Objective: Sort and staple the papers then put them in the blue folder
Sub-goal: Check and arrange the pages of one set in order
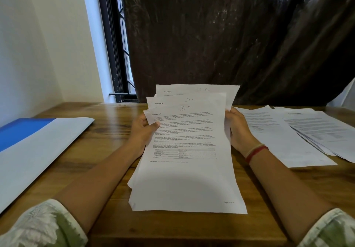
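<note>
Stack of papers (pixel 184 150) sits centre, between both hands, fanned at the top so 3 sheets show their headers. Front sheet reads "Section 10" w/ handwritten "D-10"; the next says "Section 6" w/ "D 11"; the back one says "Section 7", w/ a faint mark, prob. "D 12". Body text is too small to read. Front sheet has a small table near mid-page. Can't tell whether the stack's lower edge rests on the wooden surface (pixel 107 127) or hangs just above it.

Left hand (pixel 143 129) grips the stack's left edge near the top, thumb on the front sheet, other fingers hidden behind the paper. Right hand (pixel 238 127) holds the right edge, thumb at the edge, fingers mostly hidden behind the sheets. Red and pale bangles (pixel 256 151) are on the right wrist.

Blue folder (pixel 23 129) lies flat on the surface, well to the left. Only its far part shows blue, the rest is pale, and it's cut off by the frame edge.

Loose sheets (pixel 288 137) are spread on the surface to the right, overlapping, print blurred, partly cut off.

Behind are a dark curtain (pixel 230 35) and a window strip (pixel 119 54). Patterned sleeves are cut off at the bottom corners.
</note>
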A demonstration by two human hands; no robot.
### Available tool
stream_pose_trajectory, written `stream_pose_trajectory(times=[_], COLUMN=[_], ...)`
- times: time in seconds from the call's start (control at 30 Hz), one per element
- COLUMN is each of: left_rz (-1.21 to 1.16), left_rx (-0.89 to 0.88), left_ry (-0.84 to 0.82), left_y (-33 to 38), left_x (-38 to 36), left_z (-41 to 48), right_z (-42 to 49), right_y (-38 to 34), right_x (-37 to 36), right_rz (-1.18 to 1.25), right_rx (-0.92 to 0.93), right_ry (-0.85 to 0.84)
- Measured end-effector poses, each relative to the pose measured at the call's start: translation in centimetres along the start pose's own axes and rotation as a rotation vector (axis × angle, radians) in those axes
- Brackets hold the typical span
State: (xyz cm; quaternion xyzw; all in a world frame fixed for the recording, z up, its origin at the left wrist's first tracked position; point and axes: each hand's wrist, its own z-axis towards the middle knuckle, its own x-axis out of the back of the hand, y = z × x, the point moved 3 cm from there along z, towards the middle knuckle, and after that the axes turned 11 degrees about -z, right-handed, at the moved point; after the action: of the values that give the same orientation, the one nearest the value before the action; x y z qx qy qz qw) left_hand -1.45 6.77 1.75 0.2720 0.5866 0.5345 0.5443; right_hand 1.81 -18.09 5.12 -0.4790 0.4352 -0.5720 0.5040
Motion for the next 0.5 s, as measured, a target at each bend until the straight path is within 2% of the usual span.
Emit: stream_pose_trajectory(times=[0.23,0.5], left_rz=[-0.065,-0.101], left_rx=[-0.011,-0.009], left_ry=[-0.043,-0.062], left_y=[0.0,-0.13], left_x=[0.11,0.1], left_z=[-0.13,0.12], right_z=[-0.47,-0.66], right_y=[-0.65,0.14], right_x=[-0.37,-0.09], right_rz=[-0.125,0.039], right_rx=[0.047,0.028], right_ry=[-0.042,-0.049])
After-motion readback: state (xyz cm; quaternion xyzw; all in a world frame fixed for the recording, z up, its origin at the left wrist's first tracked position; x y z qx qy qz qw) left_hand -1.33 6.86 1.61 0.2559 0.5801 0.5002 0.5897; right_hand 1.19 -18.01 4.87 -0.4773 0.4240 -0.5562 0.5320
